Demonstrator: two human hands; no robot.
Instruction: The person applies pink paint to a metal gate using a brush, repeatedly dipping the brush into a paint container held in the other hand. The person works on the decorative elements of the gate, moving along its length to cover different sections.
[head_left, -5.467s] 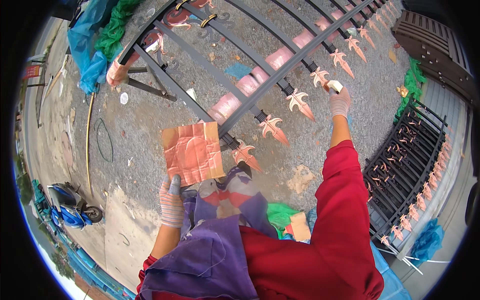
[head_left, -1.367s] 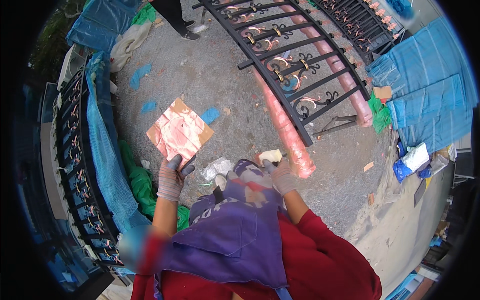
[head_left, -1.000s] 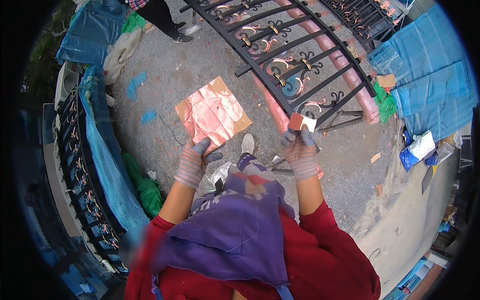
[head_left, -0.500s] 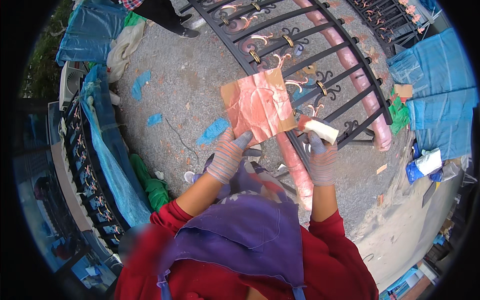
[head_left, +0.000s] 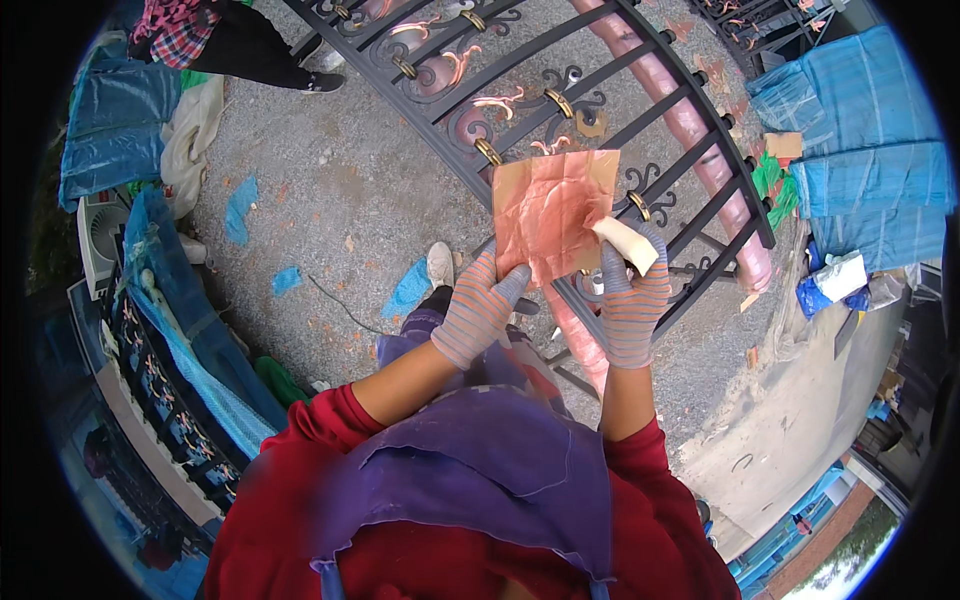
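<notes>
In my gloved left hand (head_left: pixel 478 310) is a creased piece of cardboard (head_left: pixel 540 215), smeared with coppery pink paint. The thumb lies over its lower edge. My right hand (head_left: pixel 633 315), in a matching striped glove, grips a cream foam sponge (head_left: pixel 628 246) between thumb and fingers. The sponge's left end meets the painted face of the cardboard, near its right side. Beyond both hands lies a black metal railing (head_left: pixel 738 160) with scrolls, gold collars (head_left: pixel 559 102) and some copper-coloured leaf tips (head_left: pixel 497 101). Cardboard and hands hide part of its near end.
Pink-wrapped tubes (head_left: pixel 655 75) lie under the railing. A person (head_left: pixel 245 45) in dark trousers stands at the upper left. Blue sheeting (head_left: pixel 875 180) covers things on the right. Another railing (head_left: pixel 165 385) and an air-conditioner unit (head_left: pixel 101 235) line the left. Blue scraps lie on the gravel.
The sponge has moved from beside the cardboard onto its painted face. The cardboard sits further right and is turned more upright. My view has shifted, showing more of the other person.
</notes>
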